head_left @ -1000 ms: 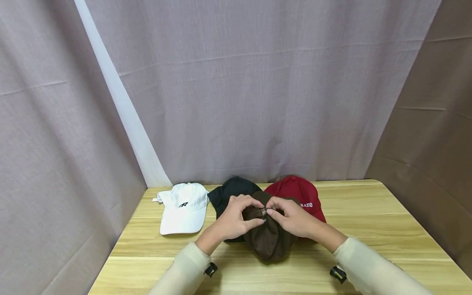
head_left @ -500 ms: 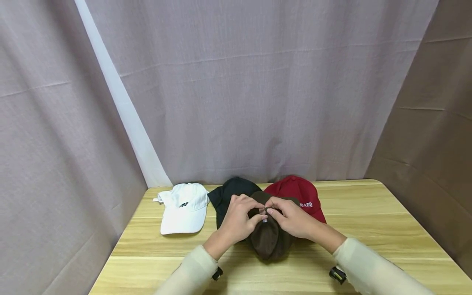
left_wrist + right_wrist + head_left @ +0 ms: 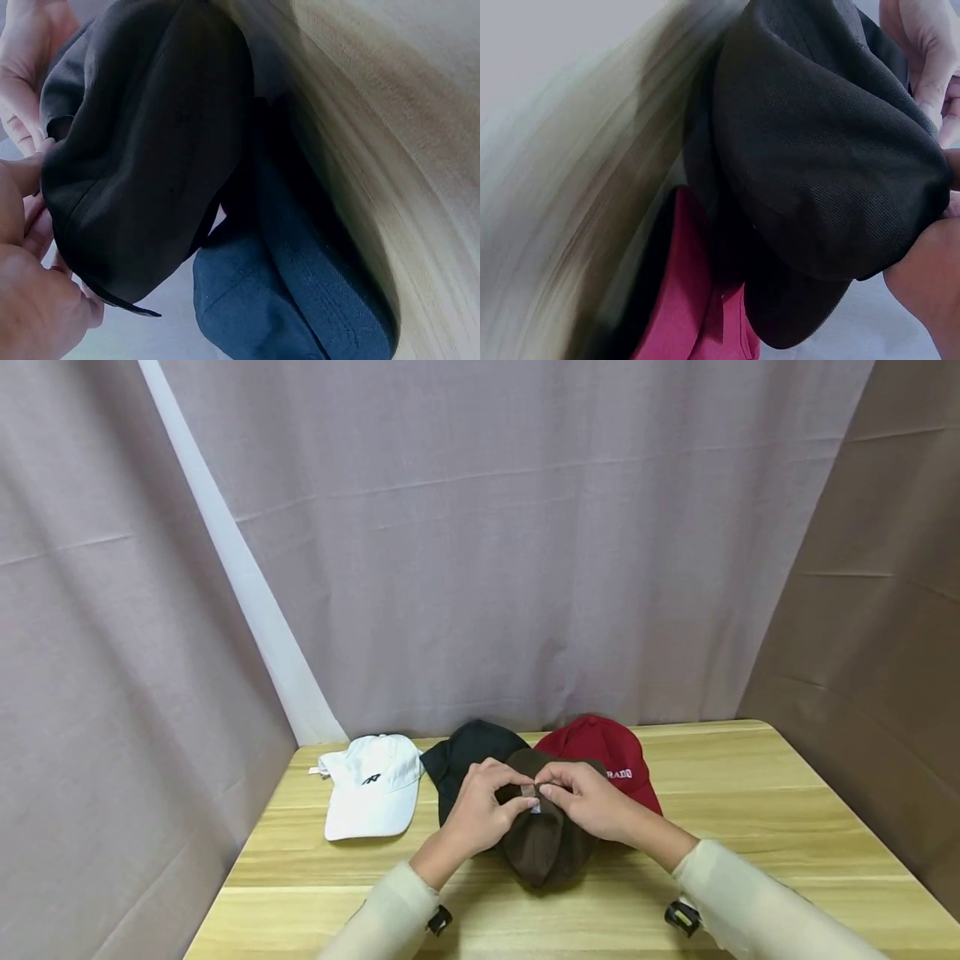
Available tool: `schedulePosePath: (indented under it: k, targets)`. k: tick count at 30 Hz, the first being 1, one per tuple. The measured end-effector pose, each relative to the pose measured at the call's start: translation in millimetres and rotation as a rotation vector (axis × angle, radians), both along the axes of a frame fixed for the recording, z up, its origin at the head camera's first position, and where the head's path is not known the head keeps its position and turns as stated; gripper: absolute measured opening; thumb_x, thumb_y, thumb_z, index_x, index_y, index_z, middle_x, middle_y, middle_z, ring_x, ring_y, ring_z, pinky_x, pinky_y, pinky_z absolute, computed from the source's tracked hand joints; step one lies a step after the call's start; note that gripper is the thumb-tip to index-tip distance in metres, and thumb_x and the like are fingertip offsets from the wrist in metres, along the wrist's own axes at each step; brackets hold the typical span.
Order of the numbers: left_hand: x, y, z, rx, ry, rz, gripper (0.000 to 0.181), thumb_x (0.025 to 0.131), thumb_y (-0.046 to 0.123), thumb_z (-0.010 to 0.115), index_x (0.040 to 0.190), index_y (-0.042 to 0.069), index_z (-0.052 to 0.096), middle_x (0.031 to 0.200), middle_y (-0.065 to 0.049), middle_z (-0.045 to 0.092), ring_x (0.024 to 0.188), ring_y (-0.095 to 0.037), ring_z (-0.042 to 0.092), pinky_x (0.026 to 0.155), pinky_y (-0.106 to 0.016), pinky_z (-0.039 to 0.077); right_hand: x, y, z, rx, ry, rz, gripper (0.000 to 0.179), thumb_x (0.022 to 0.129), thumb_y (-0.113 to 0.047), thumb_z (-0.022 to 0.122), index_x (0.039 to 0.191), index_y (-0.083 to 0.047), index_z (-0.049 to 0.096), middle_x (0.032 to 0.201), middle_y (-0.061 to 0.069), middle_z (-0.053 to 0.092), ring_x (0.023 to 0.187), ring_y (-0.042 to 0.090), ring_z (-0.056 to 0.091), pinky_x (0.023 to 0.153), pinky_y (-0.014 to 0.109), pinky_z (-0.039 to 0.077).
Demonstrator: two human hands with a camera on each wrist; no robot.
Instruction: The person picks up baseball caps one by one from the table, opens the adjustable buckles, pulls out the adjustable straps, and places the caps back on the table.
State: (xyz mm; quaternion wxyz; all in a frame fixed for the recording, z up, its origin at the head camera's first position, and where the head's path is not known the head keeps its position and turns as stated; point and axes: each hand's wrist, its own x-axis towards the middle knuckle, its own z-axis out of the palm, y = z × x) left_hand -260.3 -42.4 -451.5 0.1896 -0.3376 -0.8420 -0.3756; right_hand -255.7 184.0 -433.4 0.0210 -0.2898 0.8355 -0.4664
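Observation:
A dark brown baseball cap (image 3: 534, 856) is held between both hands at the middle of the table, its back strap opening facing up. My left hand (image 3: 483, 806) pinches the strap area from the left with thumb and index finger. From the right, the thumb and index finger of my right hand (image 3: 588, 800) pinch the same strap, fingertips close to the left ones. A small tan patch and a white label show between the fingertips. In the left wrist view the crown (image 3: 157, 150) bulges beside the left fingers; the right wrist view shows the twill crown (image 3: 817, 157) from its other side.
Behind the brown cap lie a black cap (image 3: 476, 747) and a red cap (image 3: 596, 742) with white lettering, both partly covered. A white cap (image 3: 375, 785) with a small dark emblem lies at the left. Curtains (image 3: 480, 568) stand behind the wooden table (image 3: 750, 818).
My left hand has moved a little right along the strap, its thumb and index finger now nearer each other and the right fingertips. The right hand stays nearly in place.

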Motion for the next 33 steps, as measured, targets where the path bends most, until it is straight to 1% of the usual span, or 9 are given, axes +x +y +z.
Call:
schedulePosePath:
  k: [5,9,14,18,20,22,25,27,33]
  targets:
    - [-1.5,0.1,1.5,0.037,0.031,-0.031,0.021,0.089,0.019,0.087,0.110,0.015,0.084,0.099,0.002,0.083,0.103,-0.013,0.069,0.092,-0.031,0.049,-1.9,0.3,1.4,-0.052,-0.082,-0.002,0.016,0.106,-0.015,0.065,0.109,-0.004,0.075,0.097,0.011,0.078,0.084,0.004,0.060,0.077,0.021,0.051]
    - [-2.0,0.1,3.8,0.049,0.012,-0.066,0.023,0.090,0.019,0.086,0.112,0.016,0.084,0.102,0.004,0.083,0.105,-0.011,0.072,0.095,-0.031,0.054,-4.1,1.0,0.5,-0.087,-0.149,0.022,0.018,0.105,-0.020,0.069,0.101,-0.003,0.074,0.089,0.011,0.074,0.083,0.007,0.057,0.075,0.023,0.050]
    - [-1.5,0.6,3.5,0.064,-0.037,-0.071,0.022,0.090,0.019,0.087,0.112,0.018,0.085,0.104,0.004,0.084,0.105,-0.010,0.072,0.097,-0.032,0.054,-7.9,2.8,-2.6,-0.118,-0.217,0.036,0.022,0.104,-0.021,0.070,0.099,0.001,0.075,0.086,0.001,0.075,0.089,0.007,0.059,0.077,0.023,0.050]
    - [-0.9,1.5,2.0,0.078,-0.075,-0.069,0.021,0.090,0.021,0.087,0.111,0.019,0.085,0.103,0.005,0.084,0.105,-0.010,0.072,0.099,-0.031,0.055,-11.5,4.1,-5.4,-0.169,-0.310,0.061,0.025,0.103,-0.018,0.069,0.103,0.006,0.074,0.087,-0.008,0.076,0.092,0.005,0.061,0.079,0.022,0.051]
    - [-1.2,2.1,0.8,0.091,-0.093,-0.069,0.022,0.089,0.021,0.088,0.110,0.020,0.085,0.102,0.005,0.084,0.105,-0.013,0.073,0.098,-0.031,0.056,-12.9,4.8,-6.6,-0.195,-0.359,0.075,0.026,0.103,-0.017,0.069,0.105,0.008,0.073,0.088,-0.010,0.075,0.093,0.005,0.061,0.080,0.022,0.051]
    - [-1.4,2.3,0.0,0.104,-0.114,-0.066,0.021,0.088,0.020,0.088,0.110,0.019,0.085,0.103,0.004,0.084,0.111,-0.019,0.074,0.102,-0.034,0.057,-14.4,5.1,-7.1,-0.216,-0.395,0.088,0.027,0.103,-0.016,0.068,0.106,0.010,0.072,0.089,-0.011,0.074,0.094,0.006,0.061,0.081,0.022,0.051]
    - [-1.3,2.1,-0.2,0.119,-0.147,-0.061,0.021,0.089,0.019,0.087,0.110,0.017,0.085,0.106,0.002,0.084,0.123,-0.030,0.073,0.109,-0.041,0.056,-16.0,5.7,-6.6,-0.219,-0.411,0.100,0.028,0.104,-0.017,0.067,0.107,0.011,0.071,0.089,-0.009,0.073,0.095,0.008,0.061,0.082,0.023,0.051]
    - [-0.8,1.5,0.3,0.112,-0.161,-0.053,0.020,0.090,0.020,0.086,0.110,0.017,0.085,0.107,0.001,0.084,0.127,-0.033,0.071,0.112,-0.044,0.054,-16.3,5.9,-5.6,-0.206,-0.413,0.101,0.030,0.104,-0.019,0.067,0.108,0.011,0.071,0.091,-0.008,0.073,0.096,0.009,0.061,0.083,0.024,0.051]
    - [0.4,-0.5,3.9,-0.005,-0.120,-0.033,0.016,0.097,0.023,0.080,0.112,0.019,0.082,0.109,0.005,0.083,0.113,-0.018,0.068,0.101,-0.036,0.054,-14.3,6.0,-0.8,-0.113,-0.355,0.070,0.027,0.105,-0.022,0.066,0.103,0.004,0.074,0.094,-0.002,0.073,0.100,0.013,0.060,0.087,0.027,0.050]
